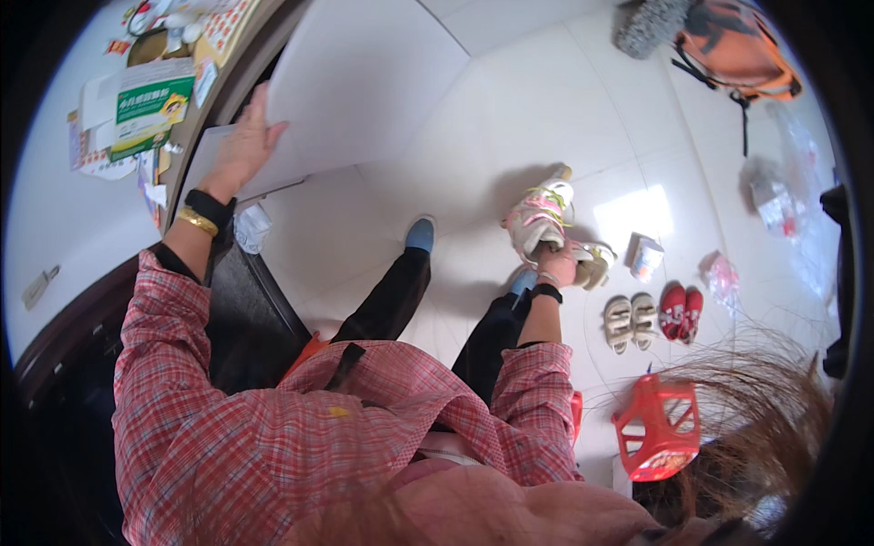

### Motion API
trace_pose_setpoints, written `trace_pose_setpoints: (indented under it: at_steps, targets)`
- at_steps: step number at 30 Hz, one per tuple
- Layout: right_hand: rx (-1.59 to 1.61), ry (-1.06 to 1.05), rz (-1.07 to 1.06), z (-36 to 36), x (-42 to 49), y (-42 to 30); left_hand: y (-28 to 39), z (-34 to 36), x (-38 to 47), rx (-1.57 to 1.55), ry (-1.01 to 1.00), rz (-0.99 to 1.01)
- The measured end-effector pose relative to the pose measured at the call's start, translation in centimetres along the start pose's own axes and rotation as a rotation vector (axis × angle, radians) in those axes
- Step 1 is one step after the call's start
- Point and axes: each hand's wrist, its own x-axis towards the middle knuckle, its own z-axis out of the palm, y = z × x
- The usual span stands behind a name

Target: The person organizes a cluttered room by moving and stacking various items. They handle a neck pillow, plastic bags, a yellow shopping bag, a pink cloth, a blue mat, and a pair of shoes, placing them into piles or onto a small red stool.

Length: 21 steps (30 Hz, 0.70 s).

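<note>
My left hand (249, 147) is at the edge of a white cabinet door (369, 82) that stands swung out, its thumb lying against the panel and its fingers stretched along the edge. Below that hand is another white panel (205, 157). In my right hand (557, 264) is a pair of white and pink sneakers, gripped at the heel openings above the tiled floor. One sneaker (539, 218) points away from me, with yellow-green laces. Its mate (596, 265) is partly hidden behind the hand.
On the left, a cabinet top (61, 218) carries a green and white box (153, 109) and clutter. To the right on the floor are beige sandals (629, 323), red shoes (681, 312), a paper cup (647, 260), a red plastic stool (659, 430) and an orange backpack (737, 44).
</note>
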Motion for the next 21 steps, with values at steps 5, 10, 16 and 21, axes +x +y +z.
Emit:
trace_pose_setpoints:
  at_steps: [5, 10, 16, 21]
  targets:
    - [-0.012, -0.004, 0.015, -0.3, -0.3, -0.2, -0.8, 1.6, 1.1, 0.513, 0.355, 0.082]
    - [0.052, -0.115, 0.041, -1.0, -0.2, 0.1, -0.9, 1.8, 1.8, 0.762, 0.328, 0.105]
    - [0.14, -0.115, 0.037, -0.7, 0.2, 0.4, -1.6, 2.1, 3.2, 0.944, 0.168, -0.083]
    - [0.145, -0.138, 0.047, -0.7, 0.3, 0.7, -0.5, 2.6, 0.6, 0.583, 0.347, 0.196]
